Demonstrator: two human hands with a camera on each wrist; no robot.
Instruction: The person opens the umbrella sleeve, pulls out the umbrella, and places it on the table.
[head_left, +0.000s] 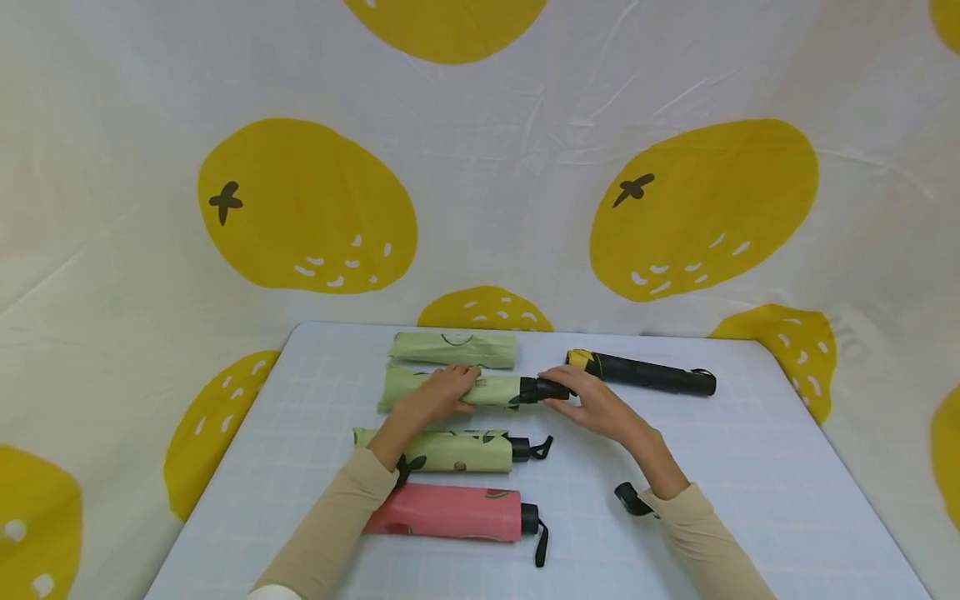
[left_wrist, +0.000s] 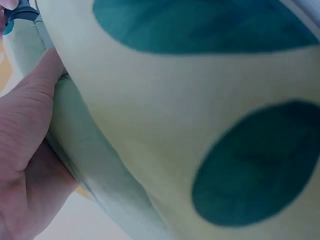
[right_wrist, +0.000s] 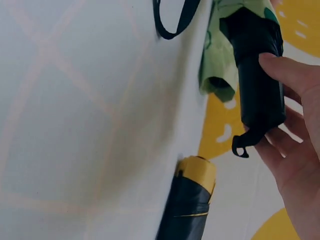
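Note:
A folded light green umbrella (head_left: 497, 390) with dark leaf prints lies crosswise between both hands. My left hand (head_left: 442, 392) grips its fabric body; in the left wrist view, the thumb (left_wrist: 42, 77) presses on the green cloth. At the other end, my right hand (head_left: 596, 406) holds the black handle (right_wrist: 260, 90) between thumb and fingers, and a small strap loop (right_wrist: 241, 145) hangs from the handle's tip. Just behind lies a light green cloth sleeve (head_left: 453, 349), whose end looks open and hollow in the right wrist view.
Nearer the front lie another green umbrella (head_left: 457, 452) and a pink umbrella (head_left: 457, 511), both beside the left forearm. A black umbrella with a yellow end (head_left: 652, 375) lies at the back right. Under the right sleeve, a black object (head_left: 630, 497) is partly hidden.

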